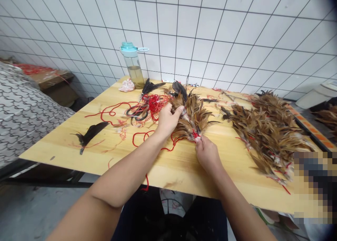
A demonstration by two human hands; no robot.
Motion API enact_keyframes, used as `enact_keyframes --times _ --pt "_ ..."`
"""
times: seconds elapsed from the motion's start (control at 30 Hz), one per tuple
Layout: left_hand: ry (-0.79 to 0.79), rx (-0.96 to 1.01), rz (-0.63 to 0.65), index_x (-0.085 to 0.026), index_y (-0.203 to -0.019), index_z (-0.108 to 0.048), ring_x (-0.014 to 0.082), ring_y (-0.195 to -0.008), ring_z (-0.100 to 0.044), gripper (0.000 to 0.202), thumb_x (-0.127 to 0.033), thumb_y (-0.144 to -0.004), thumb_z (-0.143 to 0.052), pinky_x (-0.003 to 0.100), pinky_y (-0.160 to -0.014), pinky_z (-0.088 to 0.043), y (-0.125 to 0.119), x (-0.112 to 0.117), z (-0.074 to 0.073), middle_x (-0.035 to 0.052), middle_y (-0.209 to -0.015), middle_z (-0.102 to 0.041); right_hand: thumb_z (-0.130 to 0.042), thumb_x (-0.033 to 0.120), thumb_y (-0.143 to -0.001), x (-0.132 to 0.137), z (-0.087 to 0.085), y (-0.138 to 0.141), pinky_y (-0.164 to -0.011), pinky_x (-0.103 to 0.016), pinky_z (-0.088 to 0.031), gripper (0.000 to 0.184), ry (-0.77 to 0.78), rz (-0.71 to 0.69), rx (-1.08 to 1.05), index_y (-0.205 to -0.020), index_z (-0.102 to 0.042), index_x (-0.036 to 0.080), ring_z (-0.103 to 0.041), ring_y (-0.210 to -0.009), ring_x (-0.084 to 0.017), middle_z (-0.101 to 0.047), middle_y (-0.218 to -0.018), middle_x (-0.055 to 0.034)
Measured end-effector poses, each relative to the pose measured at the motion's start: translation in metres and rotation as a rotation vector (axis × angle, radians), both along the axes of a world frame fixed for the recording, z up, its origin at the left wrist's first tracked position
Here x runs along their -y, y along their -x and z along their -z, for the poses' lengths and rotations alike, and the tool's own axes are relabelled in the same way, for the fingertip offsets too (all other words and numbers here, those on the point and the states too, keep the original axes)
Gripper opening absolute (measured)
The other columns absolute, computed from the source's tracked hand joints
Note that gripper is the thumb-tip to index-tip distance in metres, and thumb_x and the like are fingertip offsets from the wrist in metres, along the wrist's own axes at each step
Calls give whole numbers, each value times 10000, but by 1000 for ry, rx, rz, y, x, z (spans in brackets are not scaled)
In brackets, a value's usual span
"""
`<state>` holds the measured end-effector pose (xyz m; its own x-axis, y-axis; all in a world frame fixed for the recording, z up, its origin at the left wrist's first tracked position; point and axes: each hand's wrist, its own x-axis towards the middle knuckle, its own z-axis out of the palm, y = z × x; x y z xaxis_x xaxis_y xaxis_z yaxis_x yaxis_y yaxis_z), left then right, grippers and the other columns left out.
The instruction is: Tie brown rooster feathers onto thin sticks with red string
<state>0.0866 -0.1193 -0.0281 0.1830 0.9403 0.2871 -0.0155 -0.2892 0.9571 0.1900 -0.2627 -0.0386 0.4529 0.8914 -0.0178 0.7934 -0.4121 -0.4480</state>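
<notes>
A bundle of brown feathers [198, 111] lies in front of me at the middle of the table, its lower end bound with red string. My right hand [207, 153] pinches that bound end. Higher up on the left, my left hand [170, 120] is closed on the bundle's feathers, with the thumb on top; its fingertips are partly hidden. Beside the left hand is a tangle of red string [155, 106], with dark-handled scissors [137, 113] partly under it. A long red cord [171, 149] curls across the wood below the bundle.
A water bottle [134, 67] stands at the back beside crumpled tissue [126, 85]. Black feathers [92, 133] lie at left. Several brown feather bundles [265, 128] are piled along the right of the wooden table [65, 149]. A tiled wall [189, 34] rises behind.
</notes>
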Motion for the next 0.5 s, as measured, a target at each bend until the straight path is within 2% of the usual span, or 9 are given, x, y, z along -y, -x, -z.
enact_keyframes --times 0.23,0.4,0.5 --pt "-21 132 -36 -143 -886 -632 123 -706 -578 287 -402 -767 -664 235 -681 -456 4 -2 -6 27 -809 -671 -383 228 -922 2 4 -1 -627 -276 -358 258 -57 -8 -10 -928 -623 134 -607 -725 -217 -688 -840 -134" --pt "-92 441 -55 -158 -859 -589 91 -734 -568 249 -379 -780 -673 208 -720 -455 7 -1 -19 3 -809 -635 -367 253 -910 3 6 -1 -622 -282 -362 267 -86 -2 -39 -897 -611 146 -592 -694 -215 -676 -806 -127" --pt "-14 652 -8 -170 -791 -529 71 -644 -541 277 -378 -750 -707 187 -618 -435 12 -2 -32 -21 -730 -592 -345 269 -900 3 6 -2 -622 -293 -361 270 -96 4 -59 -851 -588 160 -572 -655 -213 -655 -739 -108"
